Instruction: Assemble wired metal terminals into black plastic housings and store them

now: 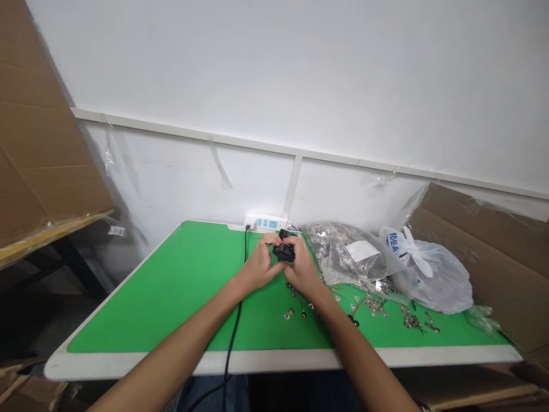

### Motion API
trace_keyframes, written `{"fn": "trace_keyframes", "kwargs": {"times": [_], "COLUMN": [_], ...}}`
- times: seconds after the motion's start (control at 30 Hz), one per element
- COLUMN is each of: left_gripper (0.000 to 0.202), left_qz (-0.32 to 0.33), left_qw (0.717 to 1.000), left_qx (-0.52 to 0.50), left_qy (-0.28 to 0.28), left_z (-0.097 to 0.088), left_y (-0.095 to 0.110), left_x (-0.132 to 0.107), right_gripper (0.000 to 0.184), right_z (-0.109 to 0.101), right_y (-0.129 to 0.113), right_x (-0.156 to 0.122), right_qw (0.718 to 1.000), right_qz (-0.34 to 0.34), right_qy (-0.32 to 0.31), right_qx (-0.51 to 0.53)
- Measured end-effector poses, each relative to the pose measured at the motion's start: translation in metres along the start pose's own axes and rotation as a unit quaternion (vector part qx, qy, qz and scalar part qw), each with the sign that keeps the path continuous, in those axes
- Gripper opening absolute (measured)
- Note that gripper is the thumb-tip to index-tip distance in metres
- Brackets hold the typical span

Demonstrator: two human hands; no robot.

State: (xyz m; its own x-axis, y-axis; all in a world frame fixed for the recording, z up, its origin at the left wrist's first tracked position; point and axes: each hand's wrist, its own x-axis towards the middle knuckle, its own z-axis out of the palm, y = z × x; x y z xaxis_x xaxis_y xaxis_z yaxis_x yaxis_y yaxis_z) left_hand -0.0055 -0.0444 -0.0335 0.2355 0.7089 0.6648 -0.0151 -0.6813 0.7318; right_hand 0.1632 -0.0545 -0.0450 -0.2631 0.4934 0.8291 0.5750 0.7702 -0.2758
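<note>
Your left hand (257, 268) and right hand (303, 268) curl closed on a black wired part (283, 252), steadying it between them above the worktop (141, 292), loose terminals (375, 303) nearby.

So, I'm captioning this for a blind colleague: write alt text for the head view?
The left hand and right hand hold a small black part with a thin red wire over a green mat. Loose metal terminals lie to the right, beside a clear bag of metal parts and a white plastic bag.
</note>
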Motion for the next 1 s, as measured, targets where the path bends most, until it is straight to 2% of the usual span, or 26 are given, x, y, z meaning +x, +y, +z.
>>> {"fn": "trace_keyframes", "kwargs": {"times": [0.13,0.3,0.43,0.57,0.73,0.8,0.9,0.97,1.0], "left_gripper": [0.044,0.065,0.065,0.066,0.062,0.055,0.039,0.031,0.03], "left_qz": [-0.005,0.012,0.005,-0.077,-0.152,-0.157,-0.18,-0.228,-0.257], "left_qw": [1.0,0.999,0.999,0.991,0.959,0.948,0.929,0.905,0.888], "left_qx": [-0.017,-0.027,-0.038,-0.112,-0.221,-0.233,-0.242,-0.284,-0.315], "left_qy": [0.0,-0.026,-0.037,0.004,0.095,0.148,0.213,0.22,0.214], "left_z": [0.001,0.006,0.011,0.021,0.028,0.025,0.016,0.01,0.008], "left_y": [-0.001,-0.005,-0.005,-0.002,-0.001,-0.001,-0.003,-0.004,-0.004], "left_x": [0.0,-0.006,-0.009,-0.009,-0.001,0.005,0.015,0.02,0.023], "right_gripper": [0.053,0.026,0.031,0.038,0.06,0.056,0.032,0.013,0.01], "right_z": [0.002,0.006,0.005,-0.003,-0.014,-0.015,-0.013,-0.014,-0.014], "right_y": [0.003,0.001,-0.004,-0.006,-0.008,-0.01,-0.011,-0.008,-0.006], "right_x": [-0.002,-0.002,0.0,0.004,0.007,0.008,0.012,0.015,0.016], "right_qw": [1.0,0.996,0.993,0.997,0.995,0.993,0.984,0.976,0.971], "right_qz": [0.0,0.054,0.09,0.075,0.049,0.062,0.111,0.155,0.176], "right_qy": [-0.003,0.041,0.056,-0.001,-0.074,-0.058,0.021,0.072,0.087], "right_qx": [-0.017,-0.064,-0.047,-0.028,0.038,0.082,0.139,0.137,0.134]}}
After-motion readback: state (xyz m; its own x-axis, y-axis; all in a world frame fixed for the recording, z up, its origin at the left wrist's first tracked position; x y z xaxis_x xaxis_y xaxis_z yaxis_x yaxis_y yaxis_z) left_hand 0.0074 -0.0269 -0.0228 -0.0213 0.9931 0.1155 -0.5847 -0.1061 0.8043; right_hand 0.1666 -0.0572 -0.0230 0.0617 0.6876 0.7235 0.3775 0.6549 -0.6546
